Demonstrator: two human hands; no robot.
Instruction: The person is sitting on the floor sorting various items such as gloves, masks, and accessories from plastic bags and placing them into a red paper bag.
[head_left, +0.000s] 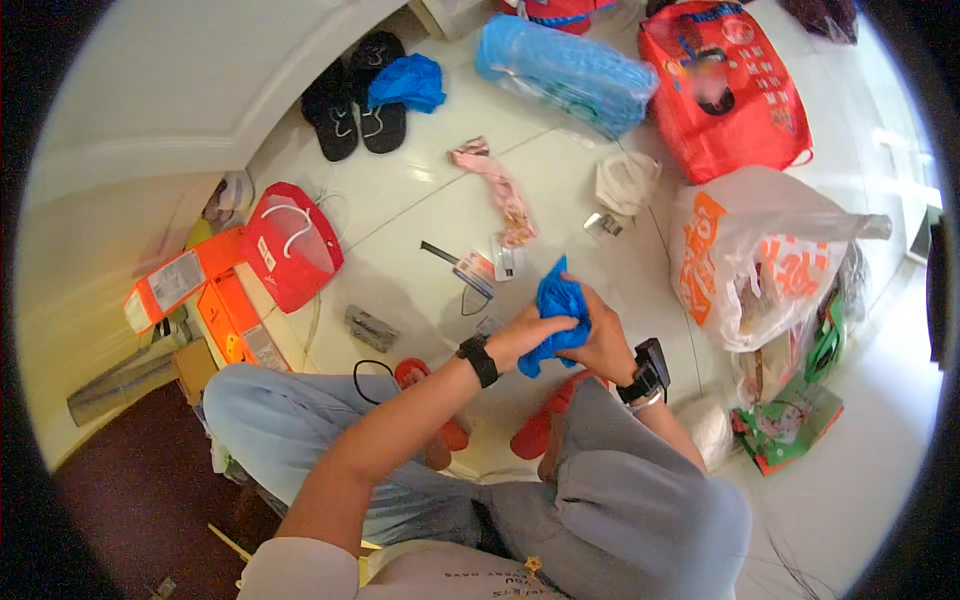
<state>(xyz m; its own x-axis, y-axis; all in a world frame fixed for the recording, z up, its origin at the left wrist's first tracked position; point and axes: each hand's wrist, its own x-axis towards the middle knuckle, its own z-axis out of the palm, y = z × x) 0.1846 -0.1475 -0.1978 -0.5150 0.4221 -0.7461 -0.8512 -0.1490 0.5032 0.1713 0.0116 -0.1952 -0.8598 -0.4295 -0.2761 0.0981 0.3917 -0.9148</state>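
Both of my hands grip a crumpled blue plastic item (564, 304), perhaps a shoe cover, above the floor between my knees. My left hand (529, 337) presses its thumb on the near left side of it. On its right side, the fingers of my right hand (606, 341) wrap round it. Just beyond lie a clear-topped small package (507, 262), a printed card (474, 271) with a dark strap, and a pink patterned cloth strip (496, 184). A similar blue crumpled item (412, 82) rests on black slippers (336, 124) at the upper left.
A blue plastic-wrapped roll (566, 71) and red bag (727, 97) lie at the back. White plastic bag (750, 255) with orange print stands right, near a green package (791, 424). Red gift bag (294, 247) and orange boxes (236, 319) are left. A grey packet (371, 328) lies near my feet.
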